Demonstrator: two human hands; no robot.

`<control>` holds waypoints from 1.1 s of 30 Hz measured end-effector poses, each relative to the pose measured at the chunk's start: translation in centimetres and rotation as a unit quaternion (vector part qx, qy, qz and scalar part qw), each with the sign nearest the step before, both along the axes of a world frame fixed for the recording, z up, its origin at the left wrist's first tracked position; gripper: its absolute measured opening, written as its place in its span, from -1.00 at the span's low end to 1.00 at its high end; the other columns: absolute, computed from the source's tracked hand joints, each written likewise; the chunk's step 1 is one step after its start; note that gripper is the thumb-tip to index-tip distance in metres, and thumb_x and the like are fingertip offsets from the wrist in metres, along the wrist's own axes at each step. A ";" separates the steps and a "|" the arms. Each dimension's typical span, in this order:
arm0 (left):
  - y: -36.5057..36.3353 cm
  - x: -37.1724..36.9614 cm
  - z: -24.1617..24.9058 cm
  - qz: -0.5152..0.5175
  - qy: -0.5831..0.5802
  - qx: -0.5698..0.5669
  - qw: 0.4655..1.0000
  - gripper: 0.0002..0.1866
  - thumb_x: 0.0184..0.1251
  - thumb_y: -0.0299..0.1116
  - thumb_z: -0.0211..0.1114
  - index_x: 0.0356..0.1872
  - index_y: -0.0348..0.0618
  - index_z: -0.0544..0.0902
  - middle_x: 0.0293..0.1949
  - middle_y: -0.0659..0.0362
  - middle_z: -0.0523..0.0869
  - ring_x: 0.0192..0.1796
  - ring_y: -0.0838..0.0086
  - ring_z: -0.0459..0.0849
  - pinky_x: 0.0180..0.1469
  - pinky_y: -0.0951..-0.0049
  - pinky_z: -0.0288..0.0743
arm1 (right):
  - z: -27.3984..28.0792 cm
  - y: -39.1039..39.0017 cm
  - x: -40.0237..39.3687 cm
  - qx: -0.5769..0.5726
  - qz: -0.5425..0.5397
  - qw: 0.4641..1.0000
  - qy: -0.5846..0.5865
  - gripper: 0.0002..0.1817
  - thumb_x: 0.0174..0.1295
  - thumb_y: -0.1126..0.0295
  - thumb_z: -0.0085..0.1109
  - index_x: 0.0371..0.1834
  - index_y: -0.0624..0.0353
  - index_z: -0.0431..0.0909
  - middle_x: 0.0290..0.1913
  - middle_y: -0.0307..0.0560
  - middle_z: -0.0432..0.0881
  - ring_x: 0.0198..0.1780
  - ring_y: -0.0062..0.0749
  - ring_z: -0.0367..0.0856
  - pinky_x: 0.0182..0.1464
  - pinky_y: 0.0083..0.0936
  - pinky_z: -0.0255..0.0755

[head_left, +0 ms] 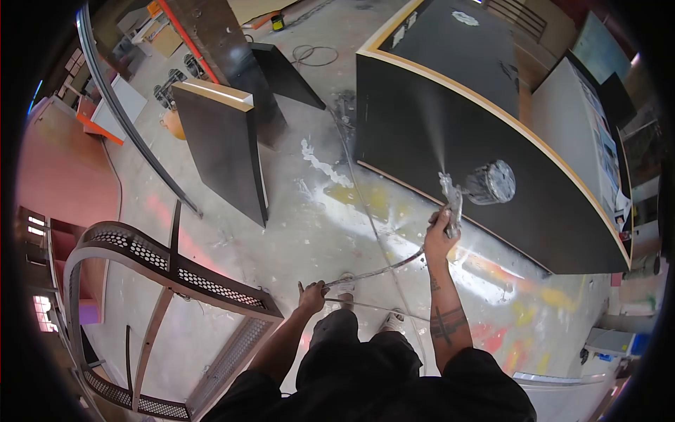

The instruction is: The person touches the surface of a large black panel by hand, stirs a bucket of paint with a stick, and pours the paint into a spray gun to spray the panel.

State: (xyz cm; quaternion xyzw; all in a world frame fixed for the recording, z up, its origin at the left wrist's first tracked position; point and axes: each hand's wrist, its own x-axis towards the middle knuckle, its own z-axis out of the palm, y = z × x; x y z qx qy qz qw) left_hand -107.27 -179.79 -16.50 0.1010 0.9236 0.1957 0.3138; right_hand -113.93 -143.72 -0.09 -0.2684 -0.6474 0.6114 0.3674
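Hose (373, 273) is gripped by the left hand (311, 297), low before the body.
Spray gun (464, 191) is clasped in the raised right hand (439, 235); beyond it, mist is thrown on the black panel (450, 126).

No legible text, label, brand, number or sign is found; printed sheets on the white board (589, 119) are too small to be read.
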 end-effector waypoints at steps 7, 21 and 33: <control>-4.3 -2.0 -0.1 0.067 -0.009 0.014 0.998 -0.74 0.54 -0.21 0.07 0.02 -0.12 0.57 -0.10 -0.08 0.71 0.13 -0.04 0.63 0.45 -0.47 -0.18 | -0.4 -6.7 -8.2 0.057 0.097 0.993 0.042 -0.80 0.45 0.42 0.09 -0.09 0.35 0.62 -0.45 -0.26 0.60 -0.40 -0.65 0.51 -0.33 -0.59 0.39; -5.5 -3.2 -1.4 0.063 -0.016 0.038 0.997 -0.82 0.48 -0.28 0.12 -0.10 -0.11 0.60 -0.16 -0.03 0.74 0.08 -0.06 0.67 0.42 -0.54 -0.16 | -0.2 -8.4 -8.5 0.156 0.054 0.985 0.050 -0.78 0.37 0.50 0.11 0.01 0.32 0.58 -0.39 -0.14 0.71 -0.44 -0.67 0.56 -0.35 -0.62 0.43; -5.0 -3.4 -2.5 -0.029 -0.035 0.012 0.999 -0.80 0.45 -0.27 0.15 -0.04 -0.07 0.60 -0.09 -0.01 0.72 0.14 -0.01 0.63 0.41 -0.56 -0.18 | -1.0 -5.6 -1.9 0.074 0.024 0.997 0.015 -0.88 0.38 0.47 0.12 -0.16 0.30 0.60 -0.47 -0.18 0.61 -0.43 -0.59 0.54 -0.32 -0.55 0.44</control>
